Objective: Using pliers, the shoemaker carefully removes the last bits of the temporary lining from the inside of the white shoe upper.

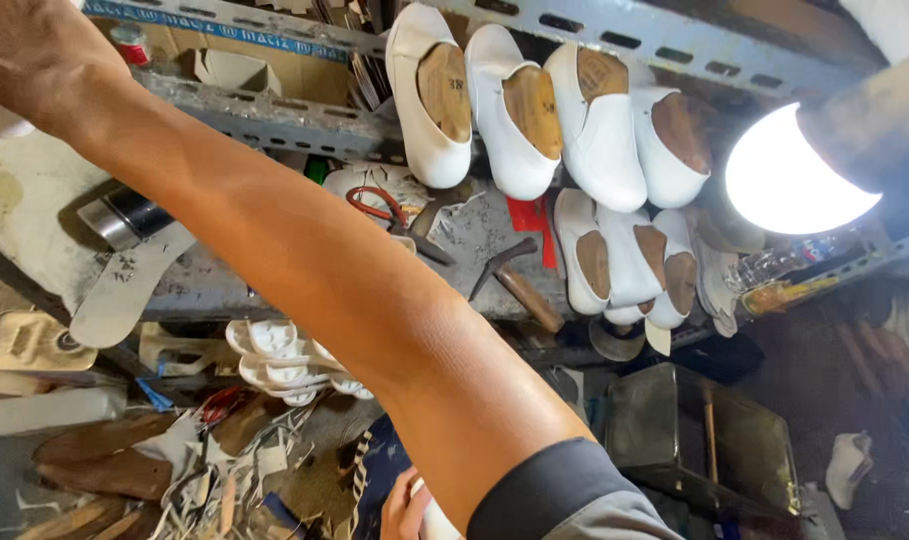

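Left arm reaches toward 11 o'clock, hand out of frame; right hand at 6 o'clock, grip unclear; white lasted shoes racked at 12.

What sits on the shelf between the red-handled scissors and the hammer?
In the head view, a dark metal hand tool lies on the shelf between the red-handled scissors and the hammer.

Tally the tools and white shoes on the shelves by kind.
White shoes on lasts, upper row: 4
White shoes on lasts, lower row: 3
Hammer: 1
Red-handled scissors: 1
Total: 9
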